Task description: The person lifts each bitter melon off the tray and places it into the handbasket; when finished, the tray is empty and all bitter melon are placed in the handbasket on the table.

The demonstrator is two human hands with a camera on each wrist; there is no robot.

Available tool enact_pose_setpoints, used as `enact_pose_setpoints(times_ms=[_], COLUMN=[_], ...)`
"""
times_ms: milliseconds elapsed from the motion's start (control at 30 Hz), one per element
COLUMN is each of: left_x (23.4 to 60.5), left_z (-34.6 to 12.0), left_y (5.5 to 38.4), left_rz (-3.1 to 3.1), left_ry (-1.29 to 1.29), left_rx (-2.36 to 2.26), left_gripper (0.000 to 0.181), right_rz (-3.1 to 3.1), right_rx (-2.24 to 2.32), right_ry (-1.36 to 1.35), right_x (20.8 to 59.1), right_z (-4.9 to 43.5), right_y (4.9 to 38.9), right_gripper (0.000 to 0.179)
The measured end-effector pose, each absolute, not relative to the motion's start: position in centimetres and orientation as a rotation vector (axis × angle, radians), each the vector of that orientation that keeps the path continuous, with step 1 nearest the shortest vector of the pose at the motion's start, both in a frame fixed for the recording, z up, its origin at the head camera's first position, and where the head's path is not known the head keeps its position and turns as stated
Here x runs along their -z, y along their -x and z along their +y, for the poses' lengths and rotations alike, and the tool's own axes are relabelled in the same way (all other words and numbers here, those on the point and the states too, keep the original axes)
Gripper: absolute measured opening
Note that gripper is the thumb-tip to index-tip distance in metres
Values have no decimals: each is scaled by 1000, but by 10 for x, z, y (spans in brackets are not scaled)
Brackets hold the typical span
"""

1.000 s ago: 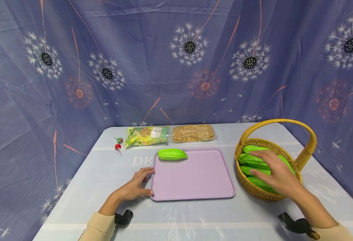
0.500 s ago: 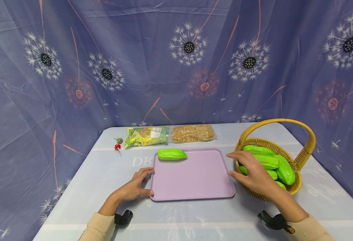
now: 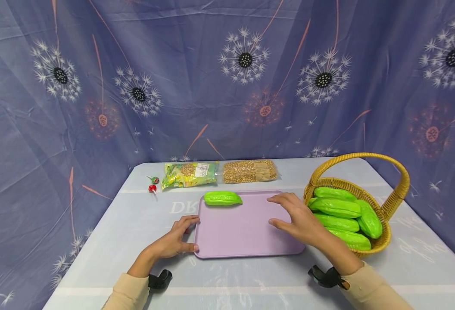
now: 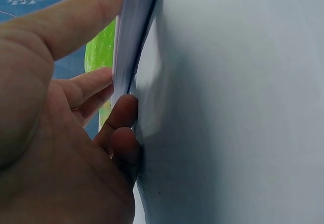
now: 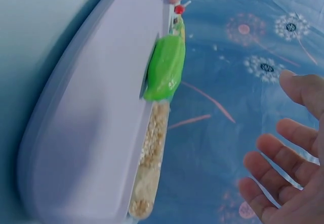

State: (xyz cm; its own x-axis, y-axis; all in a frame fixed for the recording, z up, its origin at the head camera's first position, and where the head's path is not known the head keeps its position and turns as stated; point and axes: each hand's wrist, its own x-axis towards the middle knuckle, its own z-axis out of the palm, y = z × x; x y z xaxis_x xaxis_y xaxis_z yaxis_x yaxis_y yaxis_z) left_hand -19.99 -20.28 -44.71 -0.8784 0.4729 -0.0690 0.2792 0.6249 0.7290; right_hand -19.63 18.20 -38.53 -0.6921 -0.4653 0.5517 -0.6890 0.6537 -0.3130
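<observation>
A lilac tray [image 3: 247, 230] lies on the table, and one bright green, ridged, gourd-shaped vegetable [image 3: 222, 198] rests at its far left corner. My left hand [image 3: 173, 241] touches the tray's left rim with thumb and fingertips, also seen close up in the left wrist view, where the fingers [image 4: 76, 21] lie against the rim. Over the tray's right part hovers my right hand [image 3: 301, 217], thumb and fingers spread apart, holding nothing. Beside it on the right stands a yellow wicker basket [image 3: 385, 236] with several like green vegetables [image 3: 338, 207] inside.
Behind the tray lie a green-yellow packet [image 3: 188, 175] and a clear bag of golden grains [image 3: 248, 171]. Two small lollipops [image 3: 152, 188] sit to their left. The basket's tall arched handle [image 3: 363, 155] rises at the right. A patterned curtain [image 3: 212, 86] closes off the back.
My right hand has moved left from above the basket to above the tray's right part, uncovering the green vegetables. My left hand and the vegetable on the tray have stayed in place.
</observation>
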Motion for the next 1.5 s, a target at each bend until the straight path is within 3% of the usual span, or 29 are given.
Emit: enact_pose_setpoints(times_ms=[1500], left_x=[449], left_z=[-204], left_y=[200], left_rz=[2598], left_ry=[-621], left_rx=[-1104], left_gripper=[79], right_rz=[-2733], right_rx=[-725], right_ry=[-832], right_x=[408], right_z=[101], right_y=[279], right_gripper=[52])
